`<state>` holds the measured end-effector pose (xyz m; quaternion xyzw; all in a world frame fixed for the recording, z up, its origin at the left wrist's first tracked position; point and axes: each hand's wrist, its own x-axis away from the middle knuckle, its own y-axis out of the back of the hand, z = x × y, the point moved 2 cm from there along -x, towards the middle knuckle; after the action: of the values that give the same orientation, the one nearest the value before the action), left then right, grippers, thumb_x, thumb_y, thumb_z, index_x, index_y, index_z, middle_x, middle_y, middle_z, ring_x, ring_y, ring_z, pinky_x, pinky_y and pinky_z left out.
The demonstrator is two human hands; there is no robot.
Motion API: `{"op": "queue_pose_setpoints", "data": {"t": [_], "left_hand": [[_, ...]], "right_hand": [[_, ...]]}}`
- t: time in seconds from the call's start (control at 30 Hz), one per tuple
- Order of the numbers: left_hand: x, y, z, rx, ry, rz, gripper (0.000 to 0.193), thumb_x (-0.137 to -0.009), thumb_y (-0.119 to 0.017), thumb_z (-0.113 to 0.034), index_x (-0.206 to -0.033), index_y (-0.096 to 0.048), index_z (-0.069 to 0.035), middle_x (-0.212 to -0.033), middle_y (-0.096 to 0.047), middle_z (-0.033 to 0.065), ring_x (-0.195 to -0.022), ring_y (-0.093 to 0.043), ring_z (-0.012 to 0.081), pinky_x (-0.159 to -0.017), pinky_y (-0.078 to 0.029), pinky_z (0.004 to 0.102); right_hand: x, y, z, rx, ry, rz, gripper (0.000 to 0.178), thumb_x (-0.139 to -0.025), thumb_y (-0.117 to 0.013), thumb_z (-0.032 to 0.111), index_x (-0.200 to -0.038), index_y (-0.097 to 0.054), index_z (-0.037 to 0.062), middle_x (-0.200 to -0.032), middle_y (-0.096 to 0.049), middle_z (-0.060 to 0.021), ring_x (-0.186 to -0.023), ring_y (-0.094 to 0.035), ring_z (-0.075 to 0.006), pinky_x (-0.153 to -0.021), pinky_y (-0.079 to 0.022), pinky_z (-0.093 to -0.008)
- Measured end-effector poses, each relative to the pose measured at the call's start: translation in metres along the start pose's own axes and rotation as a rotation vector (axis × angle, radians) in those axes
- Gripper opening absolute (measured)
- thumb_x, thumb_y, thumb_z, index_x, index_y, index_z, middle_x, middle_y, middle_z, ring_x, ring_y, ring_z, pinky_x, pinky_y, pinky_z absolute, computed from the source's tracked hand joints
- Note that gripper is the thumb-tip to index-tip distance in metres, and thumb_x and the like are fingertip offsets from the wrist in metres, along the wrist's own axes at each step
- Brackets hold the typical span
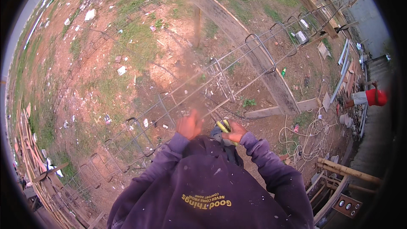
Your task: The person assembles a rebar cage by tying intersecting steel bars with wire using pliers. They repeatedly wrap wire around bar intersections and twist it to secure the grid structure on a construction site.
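A long rebar cage [185, 93], thin bars with bent stirrups, runs slantwise from the lower left to the upper right. In my right hand [235, 132] is a pair of pincers [222, 125] with yellow-green handles, its jaws aimed at the cage's near bar. My left hand [189, 125] is at that bar, left of the pincers; a hazy smear over its fingers hides whether it grips anything. One rectangular stirrup [223, 78] stands just beyond my hands.
A wooden plank [254, 53] by a post [197, 15] crosses under the cage. Tangled rope [311, 138] lies at right, near another person in a red head covering [376, 97]. Timber [36, 161] is piled at left; a wooden frame [335, 193] stands at lower right. Litter dots the ground.
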<state>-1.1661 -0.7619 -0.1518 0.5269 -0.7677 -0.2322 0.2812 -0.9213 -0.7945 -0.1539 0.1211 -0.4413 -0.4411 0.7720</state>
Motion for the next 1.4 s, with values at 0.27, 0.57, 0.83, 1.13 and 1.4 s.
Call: {"op": "queue_pose_setpoints", "data": {"t": [0.27, 0.57, 0.83, 1.13, 1.4], "left_hand": [[-0.004, 0.009, -0.007, -0.013, 0.011, 0.039, 0.032, -0.085, -0.065, -0.03, -0.103, -0.053, -0.007, -0.079, -0.067, 0.022, -0.075, -0.064, 0.0447, -0.069, -0.05, 0.054], [-0.001, 0.011, -0.011, 0.023, 0.037, 0.076, 0.032, -0.084, -0.065, -0.029, -0.102, -0.054, -0.005, -0.081, -0.068, 0.021, -0.078, -0.064, 0.0443, -0.071, -0.05, 0.0534], [-0.003, 0.012, -0.012, 0.004, -0.059, -0.027, 0.026, -0.081, -0.071, -0.021, -0.082, -0.05, -0.005, -0.055, -0.053, 0.0127, -0.051, -0.054, 0.0339, -0.051, -0.039, 0.0423], [-0.003, 0.014, -0.015, 0.001, -0.044, 0.036, 0.029, -0.082, -0.072, -0.02, -0.078, -0.048, -0.004, -0.053, -0.047, 0.0121, -0.047, -0.049, 0.0281, -0.049, -0.037, 0.0397], [-0.01, 0.004, -0.003, -0.028, -0.113, 0.06, 0.028, -0.083, -0.071, -0.023, -0.083, -0.049, -0.005, -0.054, -0.055, 0.01, -0.047, -0.055, 0.0276, -0.05, -0.042, 0.0377]], "right_hand": [[0.004, -0.019, -0.005, -0.137, -0.021, 0.089, 0.061, -0.068, -0.073, 0.029, -0.114, -0.054, -0.0069, -0.102, -0.063, -0.0255, -0.098, -0.063, -0.037, -0.085, -0.049, -0.0401], [0.002, -0.03, 0.002, -0.227, -0.008, 0.025, 0.064, -0.064, -0.075, 0.032, -0.113, -0.056, -0.0048, -0.091, -0.066, -0.0265, -0.094, -0.065, -0.0386, -0.085, -0.048, -0.0442], [-0.005, -0.026, -0.021, 0.005, 0.111, -0.084, 0.047, -0.06, -0.077, 0.023, -0.096, -0.057, 0.0009, -0.083, -0.064, -0.0185, -0.077, -0.064, -0.0293, -0.069, -0.05, -0.0398], [-0.032, -0.065, -0.048, -0.198, 0.152, -0.396, 0.051, -0.06, -0.077, 0.024, -0.101, -0.057, 0.0016, -0.083, -0.065, -0.0179, -0.078, -0.065, -0.0333, -0.069, -0.049, -0.0414], [-0.025, -0.057, -0.058, -0.174, 0.078, -0.41, 0.062, -0.062, -0.078, 0.029, -0.113, -0.055, 0.0018, -0.09, -0.066, -0.0225, -0.087, -0.064, -0.0414, -0.078, -0.05, -0.046]]}}
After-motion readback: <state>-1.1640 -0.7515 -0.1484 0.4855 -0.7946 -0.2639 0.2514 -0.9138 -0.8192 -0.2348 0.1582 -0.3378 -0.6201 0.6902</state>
